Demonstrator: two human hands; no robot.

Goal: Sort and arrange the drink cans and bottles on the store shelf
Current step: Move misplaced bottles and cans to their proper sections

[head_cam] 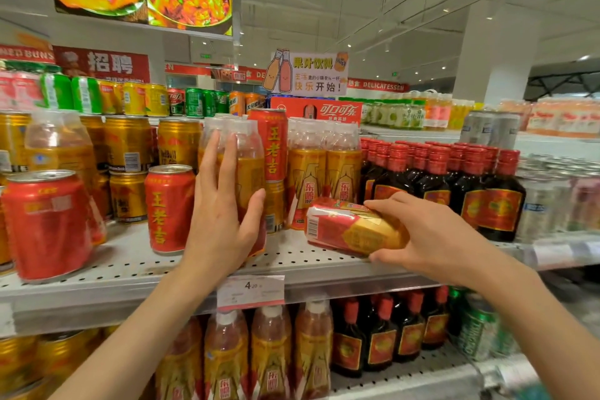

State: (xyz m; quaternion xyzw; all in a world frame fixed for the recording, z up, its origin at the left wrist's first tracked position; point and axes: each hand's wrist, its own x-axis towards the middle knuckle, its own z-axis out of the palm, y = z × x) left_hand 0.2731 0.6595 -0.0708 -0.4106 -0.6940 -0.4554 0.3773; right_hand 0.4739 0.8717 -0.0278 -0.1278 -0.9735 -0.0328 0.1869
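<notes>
Sideways red-and-gold can (354, 230), at four o'clock, looks rigid, slick, probably heavy; we grip mid-body with our right hand (425, 234), left hand (220, 204) spread flat against a bottle (250, 172).

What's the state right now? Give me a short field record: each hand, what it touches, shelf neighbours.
left hand: left hand, fingers straight, pressed flat on an upright clear bottle with a yellow label
right hand: right hand grips a red-and-gold bottle lying on its side
lying bottle position: on the perforated shelf, in front of the upright yellow-label bottles
left neighbour: red can, upright
right neighbour: dark bottles with red caps
shelf-edge tag: price label
</notes>
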